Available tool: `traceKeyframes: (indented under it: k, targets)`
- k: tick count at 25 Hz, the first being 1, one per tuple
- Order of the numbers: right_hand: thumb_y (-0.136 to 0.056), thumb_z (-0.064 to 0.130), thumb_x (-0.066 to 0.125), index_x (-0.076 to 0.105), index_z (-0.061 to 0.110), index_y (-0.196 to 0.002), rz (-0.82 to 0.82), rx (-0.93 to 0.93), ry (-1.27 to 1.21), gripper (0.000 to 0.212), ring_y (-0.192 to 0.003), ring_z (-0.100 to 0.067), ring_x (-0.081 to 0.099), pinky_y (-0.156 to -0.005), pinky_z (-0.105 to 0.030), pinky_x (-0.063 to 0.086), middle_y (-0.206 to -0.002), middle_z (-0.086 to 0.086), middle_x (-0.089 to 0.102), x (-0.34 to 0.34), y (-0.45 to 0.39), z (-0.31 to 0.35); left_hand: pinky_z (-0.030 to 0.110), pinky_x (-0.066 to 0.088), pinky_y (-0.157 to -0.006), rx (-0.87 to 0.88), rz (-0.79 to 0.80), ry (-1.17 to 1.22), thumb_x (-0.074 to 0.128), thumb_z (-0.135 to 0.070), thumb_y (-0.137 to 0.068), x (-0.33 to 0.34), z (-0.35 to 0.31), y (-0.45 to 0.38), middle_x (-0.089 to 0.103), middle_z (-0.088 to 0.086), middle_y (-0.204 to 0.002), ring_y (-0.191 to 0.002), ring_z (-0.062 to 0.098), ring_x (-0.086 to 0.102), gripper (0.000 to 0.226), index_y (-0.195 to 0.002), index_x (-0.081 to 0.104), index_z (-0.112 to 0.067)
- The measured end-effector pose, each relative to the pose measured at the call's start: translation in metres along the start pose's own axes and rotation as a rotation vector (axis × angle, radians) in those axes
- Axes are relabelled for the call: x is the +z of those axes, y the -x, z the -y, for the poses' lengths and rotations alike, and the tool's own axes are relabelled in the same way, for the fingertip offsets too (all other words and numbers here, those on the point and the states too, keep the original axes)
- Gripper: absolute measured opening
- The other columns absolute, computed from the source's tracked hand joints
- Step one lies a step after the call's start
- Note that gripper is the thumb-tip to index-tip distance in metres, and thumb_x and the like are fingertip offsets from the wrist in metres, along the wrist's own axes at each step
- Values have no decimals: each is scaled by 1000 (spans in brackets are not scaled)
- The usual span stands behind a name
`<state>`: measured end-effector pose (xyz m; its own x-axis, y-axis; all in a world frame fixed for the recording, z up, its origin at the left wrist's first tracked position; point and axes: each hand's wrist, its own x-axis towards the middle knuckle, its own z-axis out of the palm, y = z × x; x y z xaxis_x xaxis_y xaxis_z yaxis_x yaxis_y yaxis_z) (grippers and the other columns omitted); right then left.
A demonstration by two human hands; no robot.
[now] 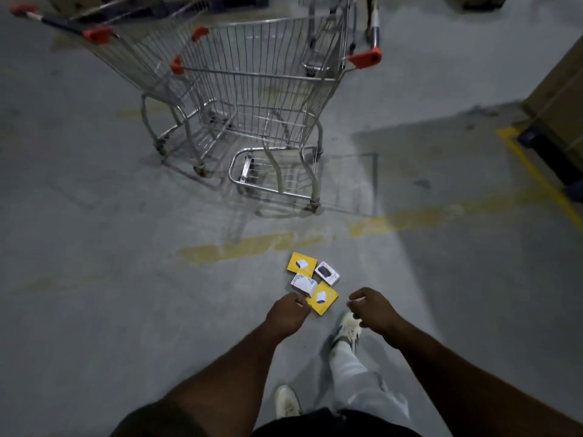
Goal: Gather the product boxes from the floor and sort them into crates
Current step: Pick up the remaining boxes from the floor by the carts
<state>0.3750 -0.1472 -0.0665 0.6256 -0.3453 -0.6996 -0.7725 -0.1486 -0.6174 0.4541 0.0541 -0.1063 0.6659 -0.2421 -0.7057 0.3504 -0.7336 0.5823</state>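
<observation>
Several small product boxes lie clustered on the grey concrete floor: a yellow box (302,264) at the far side, a white box with a dark picture (328,273) to its right, a white box (303,284) in the middle and a second yellow box (323,298) nearest me. My left hand (288,312) reaches down just left of the nearest boxes with loosely curled fingers and holds nothing. My right hand (372,307) hangs to the right of the cluster, fingers loosely curled and empty. Neither hand touches a box.
Two wire shopping carts stand beyond the boxes: one in the middle (262,99), another at the left (126,58). Faded yellow floor lines (239,247) cross in front of them. Stacked cardboard cartons on a pallet (558,99) fill the right edge. My feet (347,329) are just behind the boxes.
</observation>
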Motion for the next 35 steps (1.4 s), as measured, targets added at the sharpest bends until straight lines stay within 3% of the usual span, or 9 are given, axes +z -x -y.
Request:
traceKeyframes:
  k: [6, 10, 13, 17, 19, 23, 27, 30, 35]
  targets:
    - [-61, 47, 66, 61, 24, -86, 52, 71, -102, 35, -78, -21, 60, -77, -40, 50, -86, -6, 66, 1, -158, -14, 31, 52, -80, -124, 22, -10, 67, -35, -83, 35, -13, -104, 72, 0, -90, -93, 23, 71, 11, -83, 62, -26]
    - [-52, 58, 56, 62, 31, -84, 34, 186, -96, 42, -88, -24, 69, -88, -47, 55, -89, 3, 71, 19, -260, -61, 43, 56, -83, -237, 43, 56, 65, -48, -74, 82, 3, -192, 71, 1, -89, -93, 27, 71, 21, -83, 58, -30]
    - [-56, 55, 52, 64, 33, -85, 1, 235, -78, 38, -89, -22, 69, -88, -45, 55, -89, 6, 72, 43, -345, -107, 46, 55, -86, -273, 76, 57, 62, -56, -66, 131, 38, -280, 71, 5, -96, -96, 30, 70, 34, -88, 57, -32]
    - [-60, 50, 52, 62, 20, -76, -32, 269, -17, 36, -81, -23, 64, -79, -36, 50, -80, 3, 65, 95, -457, -196, 32, 48, -91, -326, 139, -96, 68, -37, -85, 187, 92, -390, 66, 11, -116, -113, 29, 62, 45, -120, 60, -10]
    - [-63, 45, 52, 58, 18, -73, -40, 282, 59, 29, -77, -23, 60, -72, -31, 43, -75, -4, 57, 123, -500, -232, 29, 43, -89, -345, 165, -177, 67, -30, -90, 205, 129, -442, 65, 16, -117, -115, 29, 61, 44, -122, 59, -1]
    - [-80, 34, 66, 64, -1, -101, -105, 287, 146, 40, -103, -33, 61, -85, -36, 45, -103, -21, 64, 177, -568, -290, 40, 54, -91, -579, 142, -122, 72, -30, -78, 226, 200, -517, 64, 20, -122, -110, 36, 63, 57, -124, 57, 1]
    - [-77, 27, 74, 50, -3, -122, -147, 303, 220, 60, -118, -39, 47, -100, -39, 36, -124, -23, 51, 212, -592, -317, 46, 58, -78, -640, 95, 186, 81, -22, -75, 244, 237, -540, 54, 10, -128, -107, 31, 61, 75, -138, 41, -23]
    - [-72, 35, 81, 46, 1, -126, -211, 335, 158, 73, -120, -38, 45, -103, -40, 36, -128, -21, 47, 217, -592, -321, 51, 59, -79, -635, 81, 402, 85, -21, -69, 257, 244, -542, 61, 8, -126, -107, 29, 63, 70, -131, 53, -23]
    - [-85, 47, 67, 50, 0, -111, -408, 519, -18, 57, -119, -42, 45, -104, -42, 35, -122, -27, 48, 183, -572, -319, 38, 57, -69, -654, 81, 624, 80, -15, -80, 257, 217, -516, 63, 4, -92, -78, 15, 61, 25, -91, 58, -16]
